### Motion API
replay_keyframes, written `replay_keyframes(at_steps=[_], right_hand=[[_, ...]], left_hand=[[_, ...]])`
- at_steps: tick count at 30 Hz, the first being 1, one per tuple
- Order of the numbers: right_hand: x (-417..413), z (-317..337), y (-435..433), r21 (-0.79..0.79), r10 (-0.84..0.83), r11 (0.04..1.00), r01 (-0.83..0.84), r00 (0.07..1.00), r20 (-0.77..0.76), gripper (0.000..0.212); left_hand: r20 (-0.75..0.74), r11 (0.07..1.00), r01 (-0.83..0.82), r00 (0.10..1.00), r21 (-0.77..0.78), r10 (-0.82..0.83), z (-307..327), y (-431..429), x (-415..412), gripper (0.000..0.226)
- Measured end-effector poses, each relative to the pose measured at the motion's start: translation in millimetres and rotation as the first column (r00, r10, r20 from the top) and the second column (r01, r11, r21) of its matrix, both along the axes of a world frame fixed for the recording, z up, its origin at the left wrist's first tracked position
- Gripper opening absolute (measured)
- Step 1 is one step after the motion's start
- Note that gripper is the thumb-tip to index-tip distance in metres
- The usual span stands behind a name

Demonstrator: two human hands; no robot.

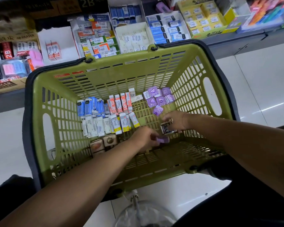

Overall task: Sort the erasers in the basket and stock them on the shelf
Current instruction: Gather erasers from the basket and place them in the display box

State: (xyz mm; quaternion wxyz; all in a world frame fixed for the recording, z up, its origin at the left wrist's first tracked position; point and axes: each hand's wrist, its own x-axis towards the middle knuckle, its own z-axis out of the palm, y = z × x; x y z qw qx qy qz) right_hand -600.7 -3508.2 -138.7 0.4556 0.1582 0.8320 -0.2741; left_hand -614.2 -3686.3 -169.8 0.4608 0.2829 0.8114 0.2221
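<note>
Left hand (145, 137): pinches one purple eraser (163, 139), inside basket (129, 72), near side.
Right hand (176, 120): fingers curled round one dark-wrapped eraser (164, 128), basket floor.
Orange erasers (120, 103): four, basket's middle.
Purple pile (160, 99): about seven, basket's far-right corner.
Brown erasers (97, 145): two, basket's near-left.

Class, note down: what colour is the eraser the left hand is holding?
Purple. The eraser is pinched in the left hand, and shows best in the head view.

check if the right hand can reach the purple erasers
Probably yes: the right hand is just beside the purple erasers, nothing between them, though it seems to grip a dark packet.
</note>
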Motion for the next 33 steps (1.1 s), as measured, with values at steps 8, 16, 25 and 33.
replay_keyframes(at_steps=[8,16,25,33], right_hand=[[4.5,-19.7,2.3,0.105,0.161,0.981,-0.166,0.986,0.053,0.044],[-0.1,-13.6,7.6,0.035,0.213,0.976,-0.216,0.975,0.060,0.028],[-9.9,-5.7,9.4,-0.080,0.336,0.940,-0.332,0.854,0.398,0.034],[-15.4,-8.0,14.4,0.039,0.102,0.992,-0.119,0.950,0.295,0.034]], left_hand=[[0.266,0.995,-0.014,0.963,-0.098,0.040,2.7,2.9,-0.7,0.049],[0.370,0.999,-0.028,0.928,-0.045,0.043,3.4,-0.3,-3.3,0.057],[0.405,0.999,-0.011,0.914,-0.040,0.027,6.1,-2.6,-3.6,0.069],[0.392,0.999,-0.015,0.920,-0.033,0.026,10.4,6.8,-0.9,0.071]])
